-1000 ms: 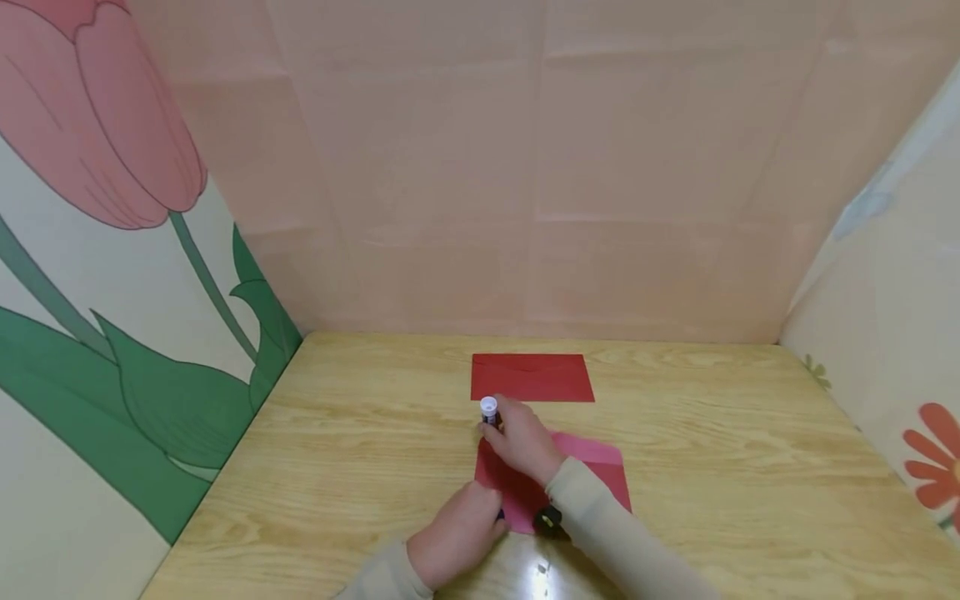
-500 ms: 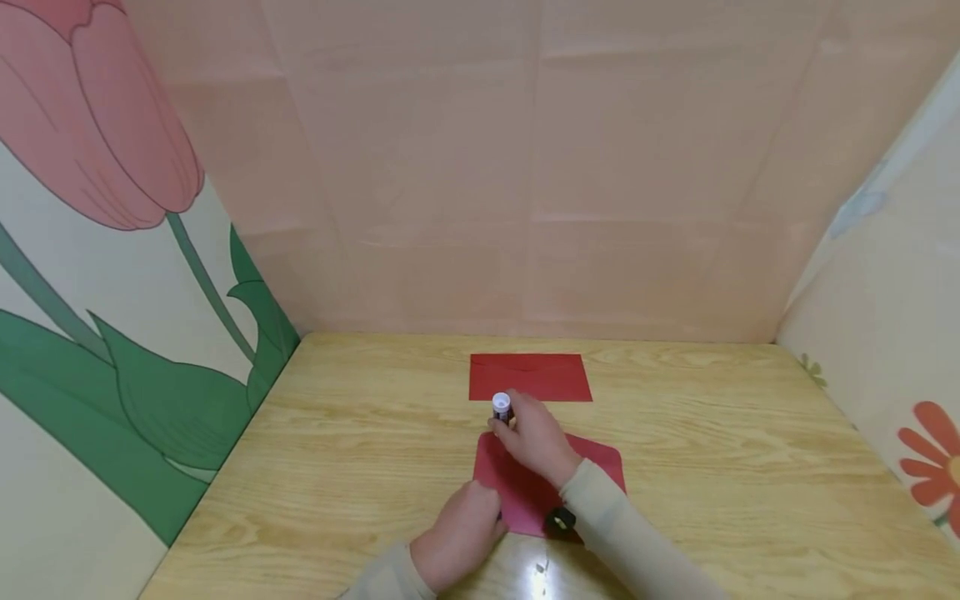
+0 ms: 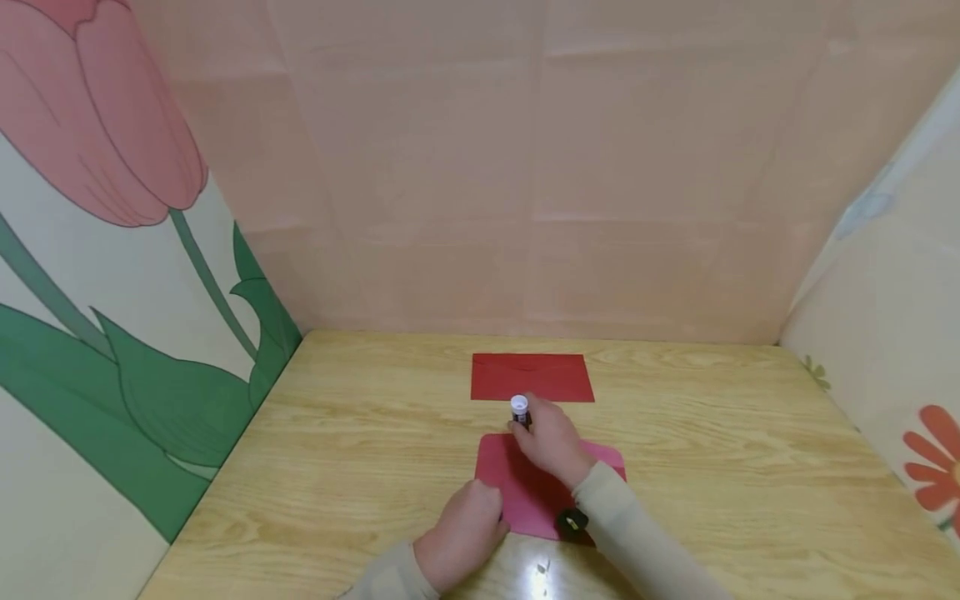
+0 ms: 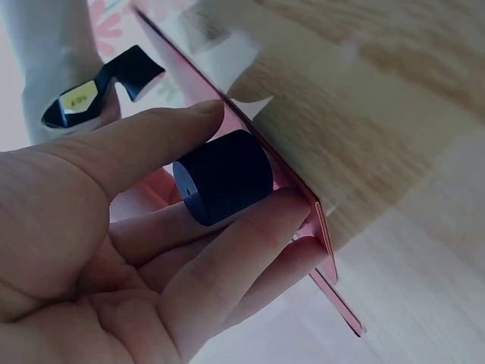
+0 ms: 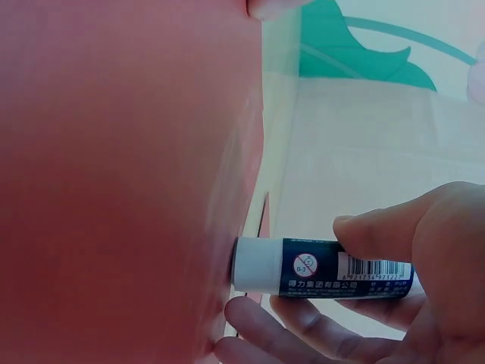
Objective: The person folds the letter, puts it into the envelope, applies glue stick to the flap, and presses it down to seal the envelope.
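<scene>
My right hand (image 3: 553, 442) holds a glue stick (image 3: 519, 408) upright near the far edge of a pink-red envelope (image 3: 517, 479). In the right wrist view, the white collar of the glue stick (image 5: 258, 265) meets the paper, and a faint pale streak runs along it. Its dark blue body lies between my thumb and fingers. My left hand (image 3: 467, 521) rests at the envelope's near left corner. The left wrist view shows a dark blue cap (image 4: 223, 178) pinched in that hand, its other fingers touching the envelope edge (image 4: 322, 220).
A second red envelope (image 3: 528, 379) lies flat farther back on the wooden table (image 3: 360, 450). A dark wrist strap (image 3: 572, 521) hangs under the right wrist. Printed fabric walls (image 3: 187, 367) border the table at the back and sides.
My right hand has slid to the right with the glue stick along the envelope's far edge. The left hand has stayed nearly still at the corner.
</scene>
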The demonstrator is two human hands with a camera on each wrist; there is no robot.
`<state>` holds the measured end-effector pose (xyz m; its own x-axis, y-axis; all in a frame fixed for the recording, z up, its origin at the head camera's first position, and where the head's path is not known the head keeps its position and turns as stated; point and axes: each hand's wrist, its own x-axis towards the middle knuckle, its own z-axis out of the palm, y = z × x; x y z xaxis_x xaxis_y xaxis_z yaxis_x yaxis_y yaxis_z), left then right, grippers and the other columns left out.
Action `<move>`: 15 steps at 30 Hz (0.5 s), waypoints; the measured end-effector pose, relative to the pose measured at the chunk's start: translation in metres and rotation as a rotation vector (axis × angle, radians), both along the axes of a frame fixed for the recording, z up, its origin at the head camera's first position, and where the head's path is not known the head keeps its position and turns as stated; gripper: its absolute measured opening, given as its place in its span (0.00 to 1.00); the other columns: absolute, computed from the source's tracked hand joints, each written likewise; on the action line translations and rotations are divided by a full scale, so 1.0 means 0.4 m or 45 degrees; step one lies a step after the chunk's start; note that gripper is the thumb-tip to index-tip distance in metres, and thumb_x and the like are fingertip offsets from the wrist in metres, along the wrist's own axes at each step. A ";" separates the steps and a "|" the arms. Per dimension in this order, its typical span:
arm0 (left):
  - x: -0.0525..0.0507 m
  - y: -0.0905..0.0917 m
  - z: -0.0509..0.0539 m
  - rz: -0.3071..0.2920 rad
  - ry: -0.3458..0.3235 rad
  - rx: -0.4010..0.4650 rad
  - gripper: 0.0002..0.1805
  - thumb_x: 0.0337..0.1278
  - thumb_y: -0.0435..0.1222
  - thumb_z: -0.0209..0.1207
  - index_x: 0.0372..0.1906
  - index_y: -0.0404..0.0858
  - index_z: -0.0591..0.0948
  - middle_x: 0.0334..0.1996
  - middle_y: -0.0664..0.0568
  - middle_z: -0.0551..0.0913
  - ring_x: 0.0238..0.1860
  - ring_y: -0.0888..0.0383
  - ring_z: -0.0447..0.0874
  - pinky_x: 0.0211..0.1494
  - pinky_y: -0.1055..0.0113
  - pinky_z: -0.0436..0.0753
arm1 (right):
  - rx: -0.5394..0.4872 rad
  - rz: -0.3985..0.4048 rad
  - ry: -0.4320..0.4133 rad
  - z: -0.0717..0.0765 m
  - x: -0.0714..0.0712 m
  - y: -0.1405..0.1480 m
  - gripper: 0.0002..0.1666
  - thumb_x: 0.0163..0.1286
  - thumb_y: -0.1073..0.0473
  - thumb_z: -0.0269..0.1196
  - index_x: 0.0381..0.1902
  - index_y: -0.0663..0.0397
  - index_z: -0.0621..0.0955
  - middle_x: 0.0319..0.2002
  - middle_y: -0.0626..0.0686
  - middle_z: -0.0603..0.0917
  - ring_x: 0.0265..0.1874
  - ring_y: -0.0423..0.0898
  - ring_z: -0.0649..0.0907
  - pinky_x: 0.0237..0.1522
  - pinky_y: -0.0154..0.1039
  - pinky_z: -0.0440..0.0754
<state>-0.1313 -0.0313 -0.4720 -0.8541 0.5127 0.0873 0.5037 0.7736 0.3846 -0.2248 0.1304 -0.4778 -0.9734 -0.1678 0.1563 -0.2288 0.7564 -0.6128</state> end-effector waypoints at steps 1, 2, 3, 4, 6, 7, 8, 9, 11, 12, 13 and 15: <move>0.000 0.000 0.000 0.001 -0.003 0.006 0.12 0.54 0.28 0.65 0.20 0.41 0.77 0.19 0.57 0.76 0.23 0.68 0.69 0.27 0.74 0.72 | 0.001 -0.015 -0.021 0.001 0.001 0.006 0.13 0.65 0.60 0.70 0.43 0.55 0.78 0.32 0.50 0.80 0.29 0.45 0.77 0.34 0.39 0.81; 0.000 0.001 0.000 0.002 -0.004 0.009 0.12 0.54 0.28 0.65 0.20 0.41 0.77 0.19 0.57 0.76 0.24 0.68 0.69 0.27 0.74 0.72 | 0.001 -0.030 -0.043 0.001 0.001 0.011 0.13 0.65 0.60 0.70 0.43 0.55 0.78 0.32 0.50 0.80 0.29 0.45 0.77 0.35 0.39 0.81; 0.000 0.001 -0.001 0.002 -0.016 0.025 0.11 0.54 0.28 0.65 0.21 0.41 0.78 0.20 0.57 0.76 0.24 0.68 0.69 0.28 0.74 0.72 | 0.004 -0.043 -0.058 0.001 0.001 0.017 0.13 0.65 0.59 0.70 0.43 0.55 0.78 0.32 0.50 0.80 0.29 0.46 0.77 0.35 0.39 0.81; 0.000 0.001 -0.002 -0.001 -0.011 0.032 0.12 0.54 0.28 0.65 0.21 0.42 0.78 0.20 0.58 0.77 0.25 0.68 0.69 0.28 0.74 0.72 | 0.009 -0.055 -0.067 0.001 0.001 0.023 0.13 0.66 0.59 0.69 0.43 0.56 0.78 0.32 0.50 0.80 0.29 0.46 0.77 0.34 0.39 0.81; 0.000 0.000 -0.004 -0.005 0.004 0.047 0.12 0.54 0.28 0.65 0.21 0.42 0.78 0.21 0.58 0.77 0.25 0.68 0.70 0.29 0.74 0.72 | 0.036 -0.075 -0.062 0.002 0.000 0.035 0.13 0.66 0.59 0.69 0.43 0.57 0.78 0.31 0.51 0.79 0.28 0.46 0.77 0.33 0.40 0.80; 0.000 0.000 -0.005 -0.007 0.016 0.056 0.12 0.54 0.28 0.65 0.21 0.42 0.78 0.21 0.58 0.77 0.26 0.68 0.70 0.29 0.74 0.72 | 0.047 -0.083 -0.047 0.002 -0.001 0.041 0.12 0.65 0.59 0.69 0.42 0.57 0.78 0.30 0.51 0.79 0.27 0.46 0.76 0.32 0.40 0.80; -0.001 0.000 -0.006 -0.014 0.024 0.075 0.11 0.55 0.28 0.65 0.22 0.42 0.78 0.21 0.58 0.77 0.26 0.68 0.70 0.29 0.75 0.72 | 0.054 -0.091 -0.032 0.004 -0.002 0.045 0.12 0.65 0.60 0.69 0.41 0.58 0.78 0.30 0.51 0.79 0.27 0.46 0.76 0.33 0.40 0.80; -0.002 -0.001 -0.007 -0.023 0.030 0.092 0.10 0.56 0.28 0.64 0.23 0.41 0.79 0.22 0.57 0.78 0.27 0.68 0.71 0.30 0.75 0.73 | 0.059 -0.097 -0.015 0.007 -0.003 0.048 0.12 0.65 0.59 0.69 0.41 0.58 0.78 0.30 0.52 0.79 0.27 0.46 0.76 0.33 0.41 0.80; 0.000 0.001 -0.008 -0.027 0.058 0.096 0.10 0.57 0.29 0.64 0.23 0.41 0.79 0.23 0.56 0.79 0.26 0.68 0.72 0.30 0.75 0.74 | 0.029 -0.105 0.004 0.014 0.001 0.053 0.13 0.65 0.59 0.69 0.41 0.58 0.78 0.32 0.52 0.81 0.28 0.46 0.78 0.34 0.42 0.82; 0.000 0.001 -0.009 -0.025 0.065 0.093 0.10 0.57 0.29 0.64 0.22 0.42 0.79 0.22 0.56 0.79 0.26 0.68 0.72 0.29 0.75 0.73 | 0.000 -0.102 -0.003 0.016 0.002 0.054 0.13 0.65 0.59 0.69 0.42 0.58 0.78 0.33 0.52 0.81 0.29 0.46 0.79 0.35 0.42 0.83; 0.000 0.002 -0.009 -0.024 0.056 0.093 0.11 0.57 0.30 0.64 0.22 0.41 0.79 0.22 0.56 0.79 0.25 0.68 0.71 0.29 0.75 0.73 | -0.028 -0.100 -0.021 0.018 0.003 0.054 0.13 0.65 0.58 0.69 0.42 0.57 0.78 0.34 0.52 0.82 0.31 0.46 0.80 0.36 0.42 0.83; 0.002 0.004 -0.009 -0.014 0.047 0.078 0.13 0.57 0.30 0.65 0.20 0.42 0.78 0.20 0.57 0.78 0.24 0.68 0.71 0.28 0.75 0.73 | -0.076 -0.091 -0.065 0.018 0.006 0.053 0.13 0.65 0.58 0.70 0.43 0.56 0.78 0.37 0.52 0.83 0.32 0.46 0.81 0.37 0.41 0.84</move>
